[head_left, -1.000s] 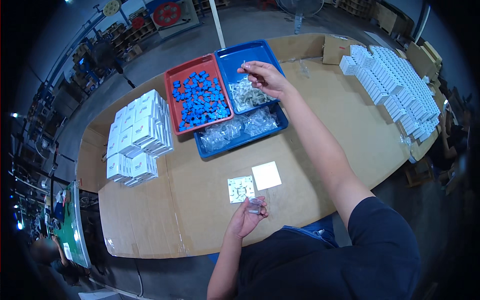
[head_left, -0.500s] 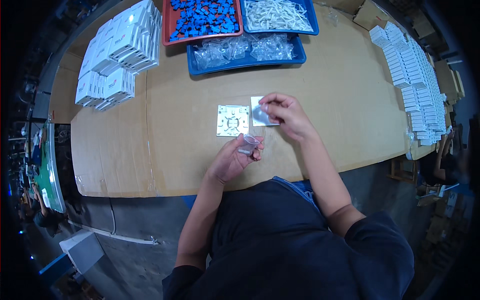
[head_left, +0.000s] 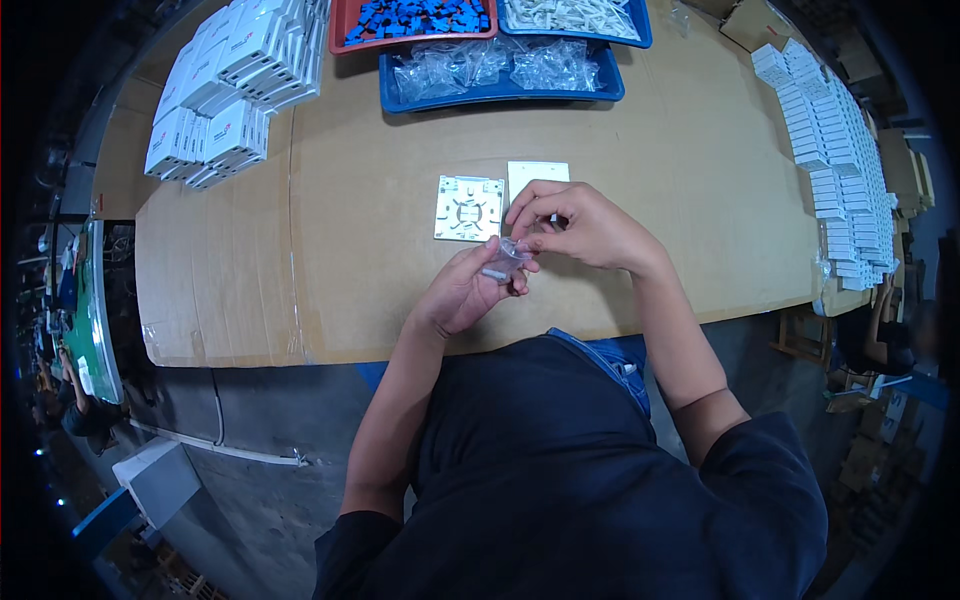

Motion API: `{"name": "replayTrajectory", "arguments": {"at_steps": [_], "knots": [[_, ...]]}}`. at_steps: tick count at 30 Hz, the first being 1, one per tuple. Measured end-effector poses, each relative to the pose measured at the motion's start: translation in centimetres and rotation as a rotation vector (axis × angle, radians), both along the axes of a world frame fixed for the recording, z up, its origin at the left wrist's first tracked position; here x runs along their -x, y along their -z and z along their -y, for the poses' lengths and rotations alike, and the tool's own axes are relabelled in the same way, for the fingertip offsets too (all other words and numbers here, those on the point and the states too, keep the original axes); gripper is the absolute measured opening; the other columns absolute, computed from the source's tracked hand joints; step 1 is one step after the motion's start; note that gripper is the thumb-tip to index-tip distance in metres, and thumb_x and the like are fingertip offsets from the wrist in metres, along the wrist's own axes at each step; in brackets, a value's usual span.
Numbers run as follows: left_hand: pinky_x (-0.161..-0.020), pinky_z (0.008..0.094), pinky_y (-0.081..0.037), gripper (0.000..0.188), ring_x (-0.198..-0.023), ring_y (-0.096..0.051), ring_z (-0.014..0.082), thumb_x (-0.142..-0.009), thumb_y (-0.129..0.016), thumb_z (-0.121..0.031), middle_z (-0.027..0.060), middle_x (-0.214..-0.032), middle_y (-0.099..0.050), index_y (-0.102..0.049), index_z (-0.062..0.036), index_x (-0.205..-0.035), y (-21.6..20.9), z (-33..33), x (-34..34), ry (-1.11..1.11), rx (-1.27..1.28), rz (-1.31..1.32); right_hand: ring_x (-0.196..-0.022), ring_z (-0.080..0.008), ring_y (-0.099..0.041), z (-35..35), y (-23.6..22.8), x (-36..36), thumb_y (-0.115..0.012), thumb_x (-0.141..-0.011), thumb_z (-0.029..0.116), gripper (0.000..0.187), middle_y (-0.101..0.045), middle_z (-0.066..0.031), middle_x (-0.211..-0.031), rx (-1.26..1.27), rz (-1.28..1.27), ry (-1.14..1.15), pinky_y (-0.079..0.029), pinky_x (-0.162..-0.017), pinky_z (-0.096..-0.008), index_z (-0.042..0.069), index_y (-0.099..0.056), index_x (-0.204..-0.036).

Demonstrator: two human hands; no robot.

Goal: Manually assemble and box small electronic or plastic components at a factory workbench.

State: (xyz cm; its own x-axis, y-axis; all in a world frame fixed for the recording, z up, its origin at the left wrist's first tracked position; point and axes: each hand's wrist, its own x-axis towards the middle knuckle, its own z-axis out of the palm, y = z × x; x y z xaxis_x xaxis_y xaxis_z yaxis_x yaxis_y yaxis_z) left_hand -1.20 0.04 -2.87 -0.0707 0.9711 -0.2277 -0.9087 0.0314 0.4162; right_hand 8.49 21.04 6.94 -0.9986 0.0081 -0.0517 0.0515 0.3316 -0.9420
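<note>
My left hand (head_left: 465,292) is closed round a small clear plastic bag (head_left: 503,264), with something small and whitish low inside it. At the bag's mouth, the thumb and fingers of my right hand (head_left: 595,230) are pinched together against its upper right edge. Just beyond the bag lies a white square plastic box base (head_left: 453,208), its inside face up with a round middle part and small clips. Beside it on the right is a plain white square cover (head_left: 540,174), its near part hidden behind my right hand.
Beyond, a red tray (head_left: 415,43) holds blue pieces and a blue tray (head_left: 575,36) thin white pieces. A nearer blue tray (head_left: 500,99) holds clear bags. White boxes (head_left: 235,135) are stacked at left, more white boxes (head_left: 830,160) at right, on the cardboard-covered table (head_left: 360,240).
My right hand has come in from above the white cover to the mouth of the bag. The left hand still holds the bag. The whole view has shifted slightly.
</note>
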Motion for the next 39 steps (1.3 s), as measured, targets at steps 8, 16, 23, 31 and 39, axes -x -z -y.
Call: {"name": "replayTrajectory", "arguments": {"at_steps": [8,16,23,31,39], "knots": [[-0.093,0.0403,-0.053,0.045,-0.096,-0.064,0.0226,-0.116,-0.037,-0.036,0.0169,-0.116,-0.068,-0.056,0.0007,-0.133,0.5,0.3,0.0,0.014,0.025,-0.093,-0.088,-0.0188,-0.068,0.1,-0.4,1.3,-0.069,-0.091,0.004,0.013,-0.071,-0.0094,-0.114,-0.101,0.187,-0.293,-0.055,-0.08,-0.033,-0.004,-0.076,-0.099],[-0.092,0.0403,-0.053,0.043,-0.094,-0.064,0.0215,-0.115,-0.038,-0.037,0.0142,-0.113,-0.068,-0.056,-0.0023,-0.133,0.1,-0.1,0.0,-0.029,-0.048,0.024,-0.096,-0.0233,-0.071,0.3,-1.9,0.7,-0.057,-0.109,0.026,0.035,-0.07,-0.0127,-0.125,-0.123,0.102,-0.172,-0.056,-0.088,-0.0355,-0.003,-0.076,-0.109],[-0.087,0.0382,-0.054,0.039,-0.092,-0.066,0.021,-0.113,-0.046,-0.035,0.011,-0.114,-0.067,-0.059,-0.0032,-0.131,-0.3,-0.4,-0.3,-0.093,0.004,0.01,-0.113,-0.0336,-0.068,1.8,-3.0,0.5,-0.053,-0.109,0.037,0.042,-0.069,-0.0161,-0.129,-0.392,0.192,-0.155,-0.053,-0.098,-0.0401,0.002,-0.078,-0.114],[-0.09,0.0405,-0.054,0.037,-0.097,-0.064,0.023,-0.114,-0.042,-0.031,0.0104,-0.119,-0.065,-0.056,-0.0025,-0.133,-0.6,-0.3,-0.5,-0.138,0.014,-0.047,-0.119,-0.0341,-0.065,2.1,-3.0,0.6,-0.051,-0.11,0.04,0.047,-0.069,-0.0179,-0.13,-0.3,0.216,-0.124,-0.05,-0.104,-0.0419,0.001,-0.075,-0.121],[-0.091,0.0401,-0.054,0.038,-0.102,-0.064,0.0241,-0.114,-0.041,-0.032,0.0113,-0.121,-0.064,-0.055,-0.0035,-0.135,-1.3,-0.8,-0.4,-0.124,-0.04,-0.03,-0.122,-0.0296,-0.065,1.7,-1.1,0.6,-0.05,-0.112,0.038,0.048,-0.068,-0.0172,-0.136,0.054,0.208,-0.127,-0.051,-0.103,-0.0394,-0.004,-0.074,-0.116]]}}
